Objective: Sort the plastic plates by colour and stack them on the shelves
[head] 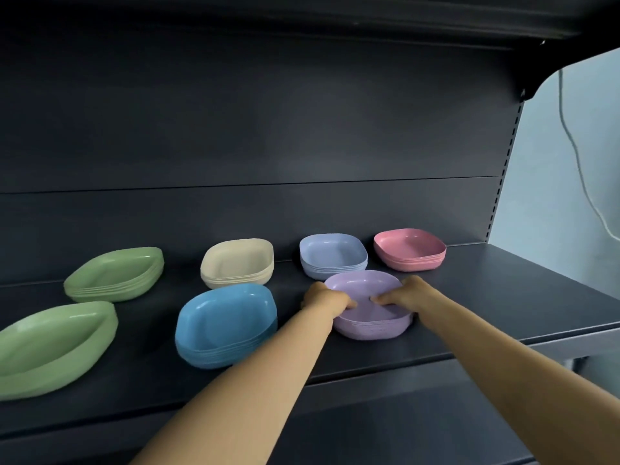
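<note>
Head view, left to right: my left hand [323,298] clamps the near-left rim of the purple plates [369,308], thumb inside; my right hand [404,295] clamps the right rim likewise. That stack sits on the shelf [503,297], just in front of the pale blue plates [332,255]. I judge it light, stiff, slick plastic, best held at opposite rims.

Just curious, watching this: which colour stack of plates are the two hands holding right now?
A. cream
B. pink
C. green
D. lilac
D. Both the left hand and the right hand grip the rim of the lilac stack at the front of the shelf.
</note>
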A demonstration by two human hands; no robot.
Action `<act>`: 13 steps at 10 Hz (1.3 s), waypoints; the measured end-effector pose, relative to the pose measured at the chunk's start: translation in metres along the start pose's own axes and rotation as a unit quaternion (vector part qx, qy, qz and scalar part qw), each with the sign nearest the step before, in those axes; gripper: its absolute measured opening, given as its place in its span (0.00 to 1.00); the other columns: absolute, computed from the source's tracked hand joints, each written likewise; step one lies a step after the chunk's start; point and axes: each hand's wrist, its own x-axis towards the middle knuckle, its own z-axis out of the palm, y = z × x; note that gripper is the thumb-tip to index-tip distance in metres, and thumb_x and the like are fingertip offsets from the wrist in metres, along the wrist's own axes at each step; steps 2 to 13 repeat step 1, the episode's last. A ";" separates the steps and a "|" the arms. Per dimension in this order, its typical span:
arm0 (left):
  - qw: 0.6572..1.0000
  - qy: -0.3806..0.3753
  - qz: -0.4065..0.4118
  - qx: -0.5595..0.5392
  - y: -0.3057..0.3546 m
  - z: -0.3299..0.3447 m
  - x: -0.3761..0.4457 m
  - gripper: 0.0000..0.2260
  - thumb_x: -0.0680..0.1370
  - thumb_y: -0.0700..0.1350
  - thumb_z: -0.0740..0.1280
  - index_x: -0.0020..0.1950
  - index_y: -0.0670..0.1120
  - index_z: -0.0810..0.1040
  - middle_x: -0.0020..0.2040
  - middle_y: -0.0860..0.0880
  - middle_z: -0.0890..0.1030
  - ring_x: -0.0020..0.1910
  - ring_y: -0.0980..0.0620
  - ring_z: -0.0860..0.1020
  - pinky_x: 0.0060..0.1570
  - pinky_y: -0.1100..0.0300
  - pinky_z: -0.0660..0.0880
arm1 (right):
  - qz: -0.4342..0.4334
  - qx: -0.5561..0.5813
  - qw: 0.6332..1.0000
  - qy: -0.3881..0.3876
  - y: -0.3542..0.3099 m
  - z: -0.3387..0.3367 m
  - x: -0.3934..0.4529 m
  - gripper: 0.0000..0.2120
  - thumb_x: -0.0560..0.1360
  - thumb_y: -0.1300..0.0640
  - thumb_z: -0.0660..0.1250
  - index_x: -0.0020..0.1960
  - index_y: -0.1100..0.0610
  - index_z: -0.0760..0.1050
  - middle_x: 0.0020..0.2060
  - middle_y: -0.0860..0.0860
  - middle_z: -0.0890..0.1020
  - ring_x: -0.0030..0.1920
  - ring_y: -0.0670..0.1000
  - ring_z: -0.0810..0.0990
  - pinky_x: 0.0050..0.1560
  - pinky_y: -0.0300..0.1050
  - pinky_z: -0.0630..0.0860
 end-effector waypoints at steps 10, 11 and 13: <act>1.000 -0.007 0.021 -0.001 0.010 -0.017 -0.010 0.30 0.72 0.49 0.73 0.70 0.42 0.65 0.66 0.46 0.72 0.63 0.47 0.72 0.57 0.59 0.70 | -0.011 -0.037 0.999 0.025 -0.014 -0.004 -0.011 0.18 0.68 0.49 0.75 0.45 0.63 0.77 0.39 0.54 0.79 0.38 0.51 0.74 0.36 0.40 0.69; 1.000 -0.007 0.021 -0.001 0.010 -0.017 -0.010 0.30 0.72 0.49 0.73 0.70 0.42 0.65 0.66 0.46 0.72 0.63 0.47 0.72 0.57 0.59 0.70 | -0.011 -0.037 0.999 0.025 -0.014 -0.004 -0.011 0.18 0.68 0.49 0.75 0.45 0.63 0.77 0.39 0.54 0.79 0.38 0.51 0.74 0.36 0.40 0.69; 1.000 -0.007 0.021 -0.001 0.010 -0.017 -0.010 0.30 0.72 0.49 0.73 0.70 0.42 0.65 0.66 0.46 0.72 0.63 0.47 0.72 0.57 0.59 0.70 | -0.011 -0.037 0.999 0.025 -0.014 -0.004 -0.011 0.18 0.68 0.49 0.75 0.45 0.63 0.77 0.39 0.54 0.79 0.38 0.51 0.74 0.36 0.40 0.69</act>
